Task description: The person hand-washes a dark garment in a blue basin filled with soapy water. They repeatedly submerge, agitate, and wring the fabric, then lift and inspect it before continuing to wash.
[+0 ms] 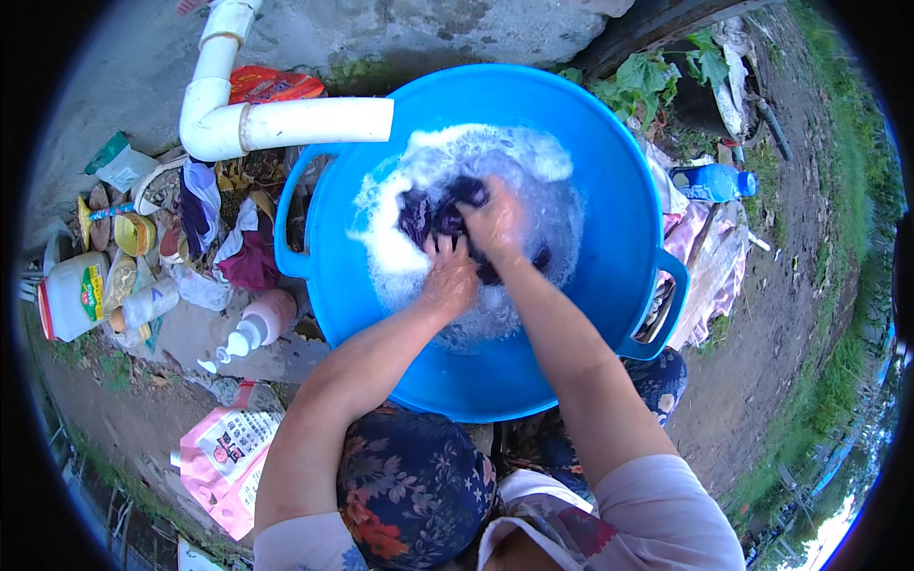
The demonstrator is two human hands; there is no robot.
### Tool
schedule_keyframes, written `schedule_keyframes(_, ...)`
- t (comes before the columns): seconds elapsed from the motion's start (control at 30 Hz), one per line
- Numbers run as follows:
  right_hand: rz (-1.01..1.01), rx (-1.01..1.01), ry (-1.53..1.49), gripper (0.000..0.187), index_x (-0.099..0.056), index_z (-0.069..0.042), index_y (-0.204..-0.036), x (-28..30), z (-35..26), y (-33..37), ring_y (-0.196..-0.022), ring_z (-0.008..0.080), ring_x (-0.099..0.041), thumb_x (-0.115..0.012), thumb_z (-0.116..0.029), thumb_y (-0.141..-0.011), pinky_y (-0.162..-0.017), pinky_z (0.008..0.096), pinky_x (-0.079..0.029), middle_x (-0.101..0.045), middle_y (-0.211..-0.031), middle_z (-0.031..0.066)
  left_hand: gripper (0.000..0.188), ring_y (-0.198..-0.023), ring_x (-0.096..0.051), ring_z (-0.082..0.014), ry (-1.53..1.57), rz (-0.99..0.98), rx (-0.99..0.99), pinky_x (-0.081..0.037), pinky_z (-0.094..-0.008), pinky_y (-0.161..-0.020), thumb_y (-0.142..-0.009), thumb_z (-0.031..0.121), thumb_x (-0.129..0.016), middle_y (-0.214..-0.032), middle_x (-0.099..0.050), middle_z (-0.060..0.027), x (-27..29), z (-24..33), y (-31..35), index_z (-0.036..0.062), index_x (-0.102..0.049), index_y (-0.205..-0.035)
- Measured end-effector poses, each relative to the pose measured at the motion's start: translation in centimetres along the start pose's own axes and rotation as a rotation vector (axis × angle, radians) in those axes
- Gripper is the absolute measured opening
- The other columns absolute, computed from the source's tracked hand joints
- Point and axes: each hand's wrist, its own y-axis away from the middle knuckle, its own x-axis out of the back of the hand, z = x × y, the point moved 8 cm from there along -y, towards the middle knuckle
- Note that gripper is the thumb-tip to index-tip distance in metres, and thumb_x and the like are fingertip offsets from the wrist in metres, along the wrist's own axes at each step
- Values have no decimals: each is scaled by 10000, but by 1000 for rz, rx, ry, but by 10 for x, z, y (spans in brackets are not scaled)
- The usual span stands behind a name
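A large blue plastic tub [614, 238] holds soapy water with thick white suds [395, 243]. In the middle of the suds lies a wet, dark purple cloth [415, 215], bunched up and partly under the foam. My left hand [449, 274] grips the near side of the cloth, its fingers pressed into the folds. Slightly farther and to the right, my right hand [497, 221] is closed on another bunched part; motion blurs it a little. Both hands are wet, and the two stand close together.
A white plastic pipe [314, 124] juts over the tub's far left rim. At left are a pink pump bottle [267, 319], a white jug [74, 297] and a pink bag [228, 466]. A blue bottle [714, 183] lies at right beside crumpled cloth [709, 257].
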Motion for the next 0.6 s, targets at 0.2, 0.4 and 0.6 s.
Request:
schedule_keyframes(0.2, -204, -441, -471, 536, -618, 41, -1074, 85, -5, -20, -945, 245, -628, -719, -372, -748, -835, 336, -481, -657, -1029, 148, 417, -937, -582, -276, 1372, 59, 237, -448, -339, -817, -674, -5, -559, -955, -626, -138, 37, -27, -25, -14, -543, -1091)
schedule_keyframes(0.4, 120, -186, -62, 632, -602, 80, -1074, 92, 62, -19, -1093, 398, -545, -713, -438, -728, -945, 391, -424, -573, -1111, 309, 956, -1277, -307, -414, 397, 300, 165, -287, -510, -1014, -675, 384, -738, -1403, -267, -262, 59, -7, -2, 44, -234, -1413)
schedule_keyframes(0.6, -6, 326, 362, 380, -624, -82, -841, 12, -54, 102, -1275, 451, -319, -761, -385, -657, -961, 670, -271, -343, -1402, 224, 691, -1379, -156, -389, -208, -206, -224, -93, -571, -1111, -890, 445, -462, -1496, -173, -188, -17, 4, -1, 179, -184, -1464)
